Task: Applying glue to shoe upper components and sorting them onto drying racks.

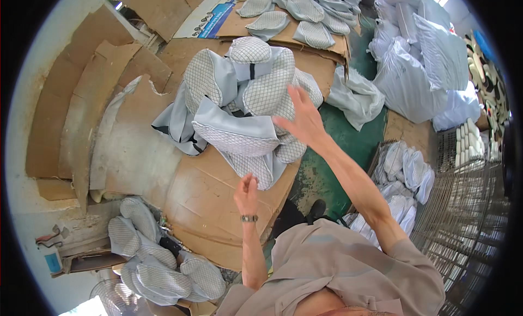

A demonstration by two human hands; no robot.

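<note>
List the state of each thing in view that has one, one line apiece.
Central heap of pale grey quilted fabric pieces: loose, tilted at various angles
Bare right hand: open, fingers spread, at the heap's right side
Bare left hand: fingers curled; grip unclear
Metal-banded wristwatch: worn on the left wrist
Brown cardboard sheet: spread beneath the heap
Bulging white plastic sacks: filled, stacked
Thin white plastic bag: slack, crumpled
</note>
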